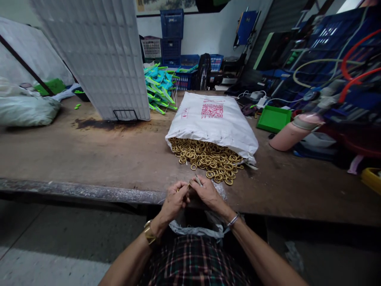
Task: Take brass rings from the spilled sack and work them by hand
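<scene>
At the table's front edge my left hand point(175, 200) is closed on a small brass-coloured ring point(178, 190), mostly hidden by the fingers. My right hand point(208, 193) meets it fingertip to fingertip and grips a thin, pointed metal tool point(198, 180); its exact kind is unclear. Just beyond the hands, many similar rings point(218, 163) spill from the mouth of a white woven sack point(205, 113) with red print. Below the hands, an open plastic bag point(196, 230) lies at my lap.
A tall white ribbed panel point(104, 59) stands on the wooden table point(89, 159). Green and blue plastic pieces point(160, 87) are heaped behind it. To the right are a green tray point(274, 118), a pink bottle point(293, 133) and red hoses point(347, 63). A filled bag point(26, 107) lies far left.
</scene>
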Motion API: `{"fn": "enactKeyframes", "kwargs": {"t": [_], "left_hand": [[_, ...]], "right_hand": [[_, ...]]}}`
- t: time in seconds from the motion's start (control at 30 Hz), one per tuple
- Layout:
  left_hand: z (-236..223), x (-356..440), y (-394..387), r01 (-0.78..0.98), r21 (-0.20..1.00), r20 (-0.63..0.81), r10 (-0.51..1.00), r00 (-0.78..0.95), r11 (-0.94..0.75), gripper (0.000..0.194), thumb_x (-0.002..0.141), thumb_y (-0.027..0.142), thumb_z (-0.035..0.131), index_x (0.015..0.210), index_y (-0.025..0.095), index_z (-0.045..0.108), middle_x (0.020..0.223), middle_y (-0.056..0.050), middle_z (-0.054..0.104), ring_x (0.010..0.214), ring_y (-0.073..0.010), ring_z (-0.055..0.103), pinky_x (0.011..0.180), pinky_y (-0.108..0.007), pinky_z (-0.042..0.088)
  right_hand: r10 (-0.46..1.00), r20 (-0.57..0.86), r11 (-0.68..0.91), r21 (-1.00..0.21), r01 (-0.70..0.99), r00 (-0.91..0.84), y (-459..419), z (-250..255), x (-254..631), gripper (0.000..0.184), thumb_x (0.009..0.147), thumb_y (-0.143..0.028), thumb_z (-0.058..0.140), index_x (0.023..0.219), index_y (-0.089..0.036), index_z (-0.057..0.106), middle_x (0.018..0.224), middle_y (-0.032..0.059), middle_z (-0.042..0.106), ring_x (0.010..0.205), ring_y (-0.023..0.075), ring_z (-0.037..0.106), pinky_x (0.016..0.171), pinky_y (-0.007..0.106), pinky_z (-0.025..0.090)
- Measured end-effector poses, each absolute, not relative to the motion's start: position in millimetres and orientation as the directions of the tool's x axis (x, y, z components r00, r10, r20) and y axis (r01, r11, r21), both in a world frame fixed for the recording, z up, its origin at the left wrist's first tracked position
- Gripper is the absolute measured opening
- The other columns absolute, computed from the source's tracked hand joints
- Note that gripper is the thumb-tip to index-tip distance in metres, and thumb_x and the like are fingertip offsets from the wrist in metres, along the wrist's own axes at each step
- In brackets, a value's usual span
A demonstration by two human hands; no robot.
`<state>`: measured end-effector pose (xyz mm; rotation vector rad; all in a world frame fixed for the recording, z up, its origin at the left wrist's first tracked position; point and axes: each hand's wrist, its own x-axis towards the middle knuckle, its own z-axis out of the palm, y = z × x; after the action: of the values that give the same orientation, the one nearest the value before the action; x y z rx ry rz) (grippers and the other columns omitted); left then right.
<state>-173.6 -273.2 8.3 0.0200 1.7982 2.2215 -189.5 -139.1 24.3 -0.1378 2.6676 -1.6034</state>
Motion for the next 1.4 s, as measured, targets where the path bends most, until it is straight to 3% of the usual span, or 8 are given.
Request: {"fn": "enactKeyframes", "kwargs": {"t": [0.13, 0.27, 0.37, 0.57, 0.93, 1.13, 1.27, 1.4], "left_hand": [[5.8, -173.1, -272.9, -0.341, 0.878, -0.230, 0.329, -0.916, -0.337, 0.035, 0.067, 0.047, 0.062, 0.079, 0.016, 0.053, 0.056, 0.004, 0.051, 0.042, -0.0065, 0.045, 0.035, -0.016, 0.026], [5.0, -171.4, -271.0, -0.335, 0.869, -0.217, 0.329, -0.919, -0.363, 0.034, 0.069, 0.046, 0.062, 0.076, 0.015, 0.051, 0.058, 0.003, 0.051, 0.043, -0.0055, 0.046, 0.035, -0.014, 0.027], [5.3, -171.4, -270.6, -0.295, 0.888, -0.195, 0.292, -0.937, -0.353, 0.034, 0.070, 0.047, 0.062, 0.074, 0.015, 0.050, 0.057, 0.004, 0.050, 0.044, -0.0053, 0.046, 0.035, -0.013, 0.028], [2.8, -174.0, -271.8, -0.226, 0.941, -0.165, 0.242, -0.956, -0.253, 0.034, 0.072, 0.049, 0.059, 0.074, 0.015, 0.051, 0.059, 0.003, 0.051, 0.046, -0.0060, 0.046, 0.037, -0.014, 0.030], [1.2, -174.4, -273.8, -0.060, 0.990, -0.031, 0.213, -0.977, -0.131, 0.037, 0.074, 0.052, 0.056, 0.067, 0.016, 0.051, 0.054, 0.003, 0.049, 0.045, -0.0065, 0.043, 0.042, -0.018, 0.033], [4.7, -165.5, -280.1, -0.167, 0.952, -0.077, 0.327, -0.942, -0.257, 0.031, 0.078, 0.046, 0.055, 0.073, 0.016, 0.050, 0.057, 0.002, 0.052, 0.048, -0.0074, 0.048, 0.040, -0.016, 0.032], [9.6, -165.5, -278.1, -0.316, 0.829, -0.134, 0.385, -0.913, -0.461, 0.030, 0.075, 0.044, 0.061, 0.073, 0.016, 0.050, 0.064, 0.001, 0.055, 0.047, -0.0065, 0.048, 0.036, -0.015, 0.030], [7.0, -171.7, -279.0, -0.380, 0.744, -0.202, 0.356, -0.912, -0.549, 0.030, 0.073, 0.041, 0.063, 0.074, 0.014, 0.051, 0.077, -0.003, 0.060, 0.049, -0.0054, 0.048, 0.036, -0.015, 0.030]], "right_hand": [[-0.102, 0.016, 0.480, -0.875, -0.063, -0.995, -138.5, 22.3, -188.2, 0.021, 0.075, -0.034, 0.045, 0.063, -0.018, 0.049, 0.057, -0.0042, 0.046, 0.056, 0.0102, 0.042, 0.053, 0.021, 0.031], [-0.092, 0.008, 0.471, -0.881, -0.051, -0.996, -135.4, 19.3, -189.9, 0.022, 0.078, -0.032, 0.041, 0.063, -0.018, 0.049, 0.058, -0.0029, 0.049, 0.055, 0.0105, 0.044, 0.053, 0.021, 0.032], [-0.091, 0.096, 0.595, -0.793, -0.131, -0.991, -130.9, 15.5, -188.9, 0.022, 0.080, -0.028, 0.038, 0.063, -0.018, 0.047, 0.056, -0.0030, 0.046, 0.053, 0.0105, 0.040, 0.052, 0.021, 0.029], [-0.338, 0.130, 0.727, -0.593, -0.346, -0.932, -126.6, 5.3, -180.4, 0.015, 0.079, -0.016, 0.037, 0.073, -0.018, 0.051, 0.062, 0.0004, 0.054, 0.056, 0.0117, 0.044, 0.056, 0.023, 0.029], [-0.389, -0.029, 0.839, -0.425, -0.341, -0.921, -128.1, 15.8, -182.1, 0.020, 0.076, -0.011, 0.039, 0.083, -0.017, 0.056, 0.069, 0.0046, 0.062, 0.060, 0.0136, 0.051, 0.056, 0.023, 0.029], [-0.266, -0.065, 0.950, -0.188, -0.251, -0.962, -129.6, 23.0, -194.1, 0.025, 0.079, -0.013, 0.039, 0.095, -0.015, 0.058, 0.075, 0.0090, 0.066, 0.065, 0.0177, 0.058, 0.054, 0.026, 0.026], [-0.144, 0.032, 0.978, -0.145, -0.147, -0.989, -135.3, 26.8, -210.6, 0.030, 0.081, -0.014, 0.040, 0.108, -0.016, 0.052, 0.082, 0.0087, 0.066, 0.074, 0.0185, 0.061, 0.058, 0.025, 0.031], [-0.033, 0.069, 0.994, -0.104, -0.040, -0.997, -141.7, 26.0, -229.2, 0.021, 0.083, -0.018, 0.041, 0.102, -0.018, 0.050, 0.085, 0.0079, 0.066, 0.076, 0.0199, 0.063, 0.062, 0.026, 0.035]]}}
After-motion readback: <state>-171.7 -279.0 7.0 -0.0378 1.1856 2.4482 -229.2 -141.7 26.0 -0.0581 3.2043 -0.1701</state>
